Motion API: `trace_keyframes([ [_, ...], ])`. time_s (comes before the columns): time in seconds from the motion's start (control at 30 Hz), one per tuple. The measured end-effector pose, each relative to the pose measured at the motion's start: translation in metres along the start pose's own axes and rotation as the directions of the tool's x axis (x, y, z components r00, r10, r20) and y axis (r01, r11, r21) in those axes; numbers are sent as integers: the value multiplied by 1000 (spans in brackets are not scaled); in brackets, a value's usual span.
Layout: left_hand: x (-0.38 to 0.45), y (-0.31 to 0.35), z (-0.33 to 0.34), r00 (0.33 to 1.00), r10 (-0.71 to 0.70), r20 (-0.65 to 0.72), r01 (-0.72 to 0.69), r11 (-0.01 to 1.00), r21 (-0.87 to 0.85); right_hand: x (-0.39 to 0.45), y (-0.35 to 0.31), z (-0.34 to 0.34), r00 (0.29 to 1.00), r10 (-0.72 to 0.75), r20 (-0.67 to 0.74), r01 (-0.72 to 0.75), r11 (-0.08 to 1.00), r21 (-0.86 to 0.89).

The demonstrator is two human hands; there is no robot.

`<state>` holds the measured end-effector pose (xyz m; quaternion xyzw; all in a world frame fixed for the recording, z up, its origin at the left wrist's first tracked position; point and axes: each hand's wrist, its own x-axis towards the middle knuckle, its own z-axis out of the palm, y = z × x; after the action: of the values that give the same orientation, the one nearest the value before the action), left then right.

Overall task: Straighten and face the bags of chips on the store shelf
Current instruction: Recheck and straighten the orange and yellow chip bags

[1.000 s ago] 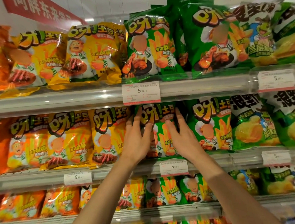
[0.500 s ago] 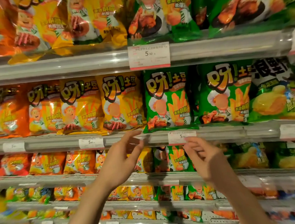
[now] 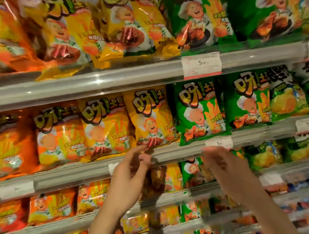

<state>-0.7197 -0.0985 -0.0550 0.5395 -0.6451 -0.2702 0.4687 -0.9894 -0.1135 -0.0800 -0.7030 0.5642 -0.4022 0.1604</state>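
A green chip bag (image 3: 200, 111) stands upright on the middle shelf (image 3: 70, 172), with a yellow chip bag (image 3: 150, 117) to its left and a second green bag (image 3: 249, 99) to its right. My left hand (image 3: 131, 176) hovers in front of the shelf rail below the yellow bag, fingers loosely spread, holding nothing. At the same height my right hand (image 3: 227, 164) is raised below the green bag, fingers relaxed and blurred by motion. Neither hand touches a bag.
Orange bags (image 3: 58, 136) fill the middle shelf's left. Larger yellow and green bags sit on the top shelf (image 3: 90, 81). White price tags (image 3: 201, 64) hang on the rails. Lower shelves hold smaller bags (image 3: 51, 206).
Both hands came off the green bag and dropped below the middle shelf rail. The view tilted down and closer, revealing lower shelves.
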Motion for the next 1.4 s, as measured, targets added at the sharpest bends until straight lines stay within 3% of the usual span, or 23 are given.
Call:
trace_keyframes([
  [0.07,8,2,-15,1000,28,9,-28,999,-26,9,-18,6,996,-49,-78,46,998,-32],
  [0.17,23,3,-29,997,74,-16,-74,997,-25,27,-42,14,956,-235,-173,198,958,-208],
  [0.3,46,-1,-28,978,150,-147,-140,987,79,64,-73,16,997,-73,-35,72,997,-25],
  [0.37,59,2,-20,975,156,-161,-141,985,101,86,-80,22,992,-123,7,123,992,-26],
  [0.47,80,14,-3,980,140,-140,-122,984,131,118,-84,34,993,-89,75,85,995,58],
  [0.63,106,32,26,985,0,-172,27,987,156,145,-80,47,982,-10,188,-23,985,170],
  [0.73,114,34,38,973,-62,-224,95,985,141,146,-75,48,987,-27,156,-10,973,230],
  [0.87,123,25,43,965,8,-263,33,988,151,146,-64,50,997,-71,34,59,960,273],
  [1.13,133,14,42,949,127,-287,-77,981,180,147,-63,52,995,-48,82,28,974,225],
  [1.27,135,16,42,945,19,-328,22,993,120,147,-64,54,1000,5,23,-12,945,327],
  [1.4,123,17,45,953,-129,-275,114,991,-70,148,-65,61,979,170,109,-201,889,412],
])
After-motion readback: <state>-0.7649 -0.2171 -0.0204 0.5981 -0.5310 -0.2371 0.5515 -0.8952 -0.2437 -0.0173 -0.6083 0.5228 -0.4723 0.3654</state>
